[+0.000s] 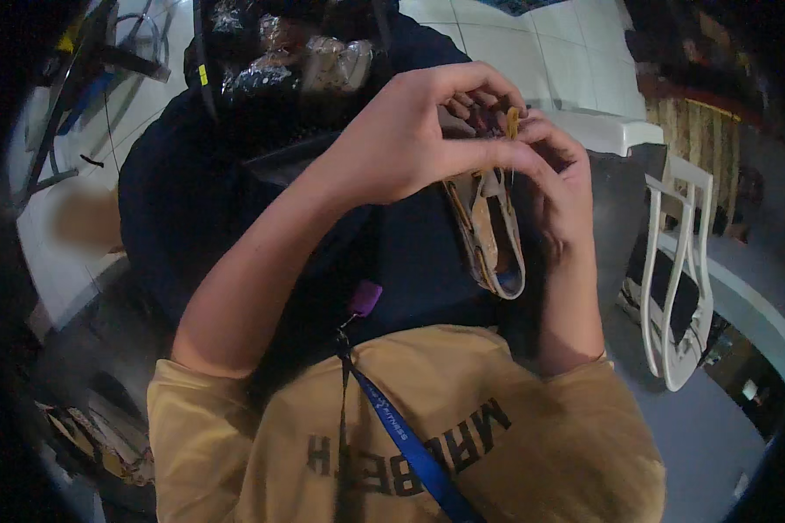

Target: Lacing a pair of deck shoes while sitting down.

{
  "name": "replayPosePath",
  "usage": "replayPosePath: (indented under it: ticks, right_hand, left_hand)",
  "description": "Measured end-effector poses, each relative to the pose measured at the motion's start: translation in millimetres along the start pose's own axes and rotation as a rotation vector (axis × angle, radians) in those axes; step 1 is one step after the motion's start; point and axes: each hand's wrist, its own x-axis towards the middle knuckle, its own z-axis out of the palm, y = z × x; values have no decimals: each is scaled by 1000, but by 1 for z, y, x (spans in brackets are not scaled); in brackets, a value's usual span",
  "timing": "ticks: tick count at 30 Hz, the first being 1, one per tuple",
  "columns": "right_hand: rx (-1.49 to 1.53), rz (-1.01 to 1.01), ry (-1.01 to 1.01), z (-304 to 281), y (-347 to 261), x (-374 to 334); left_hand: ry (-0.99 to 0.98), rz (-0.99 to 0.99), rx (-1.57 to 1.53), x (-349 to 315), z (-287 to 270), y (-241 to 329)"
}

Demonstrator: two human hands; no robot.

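Observation:
A beige sandal (495,253) with studs along its edge and an open back hangs between my hands, over my dark-clothed lap. My left hand (423,122) is curled around its upper end, thumb stretched across toward the right hand. From the other side, the bent fingers of my right hand (563,170) close on the same end. A small yellow strip (513,122) stands up between the fingertips; which hand pinches it I cannot tell. The front of the sandal is mostly hidden by the hands.
Ahead lies a dark container with several clear-plastic-wrapped items (336,65). A white plastic chair (680,270) stands at the right, a metal frame (135,52) at the far left. A lanyard (401,427) with a purple tag (365,299) hangs from me.

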Motion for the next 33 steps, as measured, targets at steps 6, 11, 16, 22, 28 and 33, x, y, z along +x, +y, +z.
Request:
replayPosePath:
  ticks: [6,11,16,22,28,33]
  right_hand:
    - [5,-31,-16,-9,6,-3]
    - [3,-59,-16,-9,5,-5]
    - [-90,-106,-34,-5,2,-5]
    - [-3,-107,16,3,2,-7]
    - [-82,-152,14,1,4,-8]
    - [-156,-203,61,2,5,-9]
  left_hand:
    - [-29,111,109,-3,-4,0]
    - [-18,79,82,-2,-4,2]
    - [-12,454,499,2,-6,6]
    - [36,383,500,-5,6,12]
    - [-2,13,170,-4,-1,16]
    - [238,336,512,3,-5,-7]
